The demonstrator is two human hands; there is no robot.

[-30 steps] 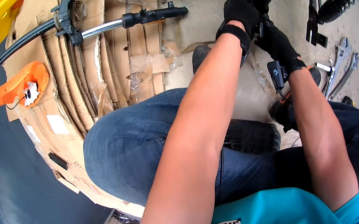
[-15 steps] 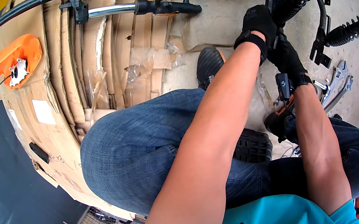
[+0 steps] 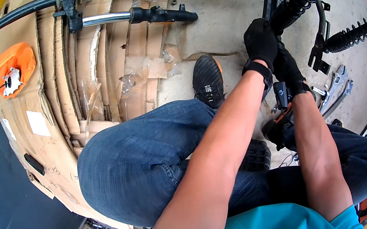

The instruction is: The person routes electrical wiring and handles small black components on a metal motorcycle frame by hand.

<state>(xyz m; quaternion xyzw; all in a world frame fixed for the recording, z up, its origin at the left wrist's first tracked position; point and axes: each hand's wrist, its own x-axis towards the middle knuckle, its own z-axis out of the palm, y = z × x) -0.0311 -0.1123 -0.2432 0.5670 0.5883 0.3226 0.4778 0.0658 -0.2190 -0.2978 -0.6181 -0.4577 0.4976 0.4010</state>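
My left hand (image 3: 261, 43), in a black glove, is closed around the lower end of a black coil-spring shock absorber (image 3: 303, 2). My right hand (image 3: 286, 66), gloved in black too, is just below and to the right, against the left one. Its fingers curl in, but what they hold is hidden behind the left hand. Above the hands a narrow dark bar (image 3: 267, 7) lies alongside the spring. A small black box (image 3: 280, 95) sits at my right wrist. Another spring shock absorber (image 3: 356, 32) stands farther right, near a black metal bracket (image 3: 318, 55).
Wrenches (image 3: 336, 86) lie on the concrete floor (image 3: 215, 17) right of my right wrist. Flattened cardboard (image 3: 53, 73) is stacked at left, with an orange plastic part (image 3: 1, 69) and a small black object (image 3: 34, 163) on it. A black fork tube (image 3: 162, 14) crosses the far cardboard.
The view has shifted slightly, so most things appear a little farther left. Both hands stay together at the shock absorber's lower end, drawn slightly closer to me.
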